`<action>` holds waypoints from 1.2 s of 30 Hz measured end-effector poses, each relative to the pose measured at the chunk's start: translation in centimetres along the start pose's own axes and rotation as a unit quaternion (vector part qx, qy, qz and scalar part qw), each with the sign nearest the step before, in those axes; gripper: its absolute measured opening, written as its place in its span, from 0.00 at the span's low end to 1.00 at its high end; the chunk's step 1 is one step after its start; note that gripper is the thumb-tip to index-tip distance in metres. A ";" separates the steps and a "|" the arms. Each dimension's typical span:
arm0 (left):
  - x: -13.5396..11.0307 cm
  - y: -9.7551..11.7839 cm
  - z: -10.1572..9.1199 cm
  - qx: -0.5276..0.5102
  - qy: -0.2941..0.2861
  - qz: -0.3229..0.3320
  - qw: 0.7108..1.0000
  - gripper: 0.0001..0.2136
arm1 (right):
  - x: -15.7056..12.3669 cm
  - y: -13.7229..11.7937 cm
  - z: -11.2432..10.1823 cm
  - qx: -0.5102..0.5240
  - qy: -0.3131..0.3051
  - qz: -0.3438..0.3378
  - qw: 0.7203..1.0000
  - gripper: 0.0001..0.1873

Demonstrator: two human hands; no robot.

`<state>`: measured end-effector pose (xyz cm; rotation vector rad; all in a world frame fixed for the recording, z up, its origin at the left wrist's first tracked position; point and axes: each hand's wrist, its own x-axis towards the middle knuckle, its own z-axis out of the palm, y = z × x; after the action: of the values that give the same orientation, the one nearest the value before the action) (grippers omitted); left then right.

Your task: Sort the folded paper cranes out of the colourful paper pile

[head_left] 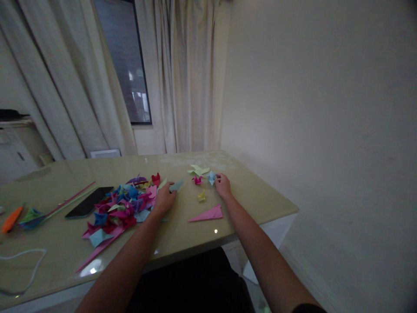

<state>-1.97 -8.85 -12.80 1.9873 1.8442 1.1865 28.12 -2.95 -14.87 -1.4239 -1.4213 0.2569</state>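
Observation:
My left hand rests on the table with its fingers closed on a grey-blue folded paper piece beside a pile of coloured folded papers. My right hand lies farther right, its fingertips pinched at a small light-blue folded paper. A small magenta folded piece and a pale green folded piece sit just left of that hand. A small yellow piece and a pink paper plane lie between my two hands.
The glossy beige table ends close to my body and at the right. A black phone lies left of the pile, with pink straws, an orange object and a white cable farther left. Curtains and a window stand behind.

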 end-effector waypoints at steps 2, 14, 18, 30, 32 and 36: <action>-0.1 0.5 -0.4 -0.017 0.019 0.007 1.000 0.11 | -0.1 -0.6 -0.3 0.009 0.016 -0.010 1.000 0.13; -2.5 4.8 -0.7 -0.173 -0.036 0.097 0.979 0.19 | -3.4 -7.9 -1.3 0.109 -0.113 -0.213 0.964 0.17; -2.6 4.9 -0.2 -0.205 -0.081 0.124 0.968 0.22 | -3.7 -8.5 -1.1 0.127 -0.157 -0.223 0.954 0.14; -2.5 4.5 0.6 -0.200 -0.116 0.138 0.963 0.16 | -4.7 -9.0 -0.6 0.190 -0.167 -0.166 0.953 0.14; -2.4 4.4 0.7 -0.199 -0.115 0.136 0.964 0.16 | -4.7 -8.9 -0.8 0.195 -0.166 -0.152 0.954 0.14; -2.4 4.4 0.8 -0.200 -0.122 0.134 0.963 0.17 | -4.6 -8.7 -0.7 0.207 -0.170 -0.134 0.954 0.16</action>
<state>2.06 -11.67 -11.60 2.0696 1.1382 1.2011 22.25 -9.43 -10.26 -0.8593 -1.6992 0.6076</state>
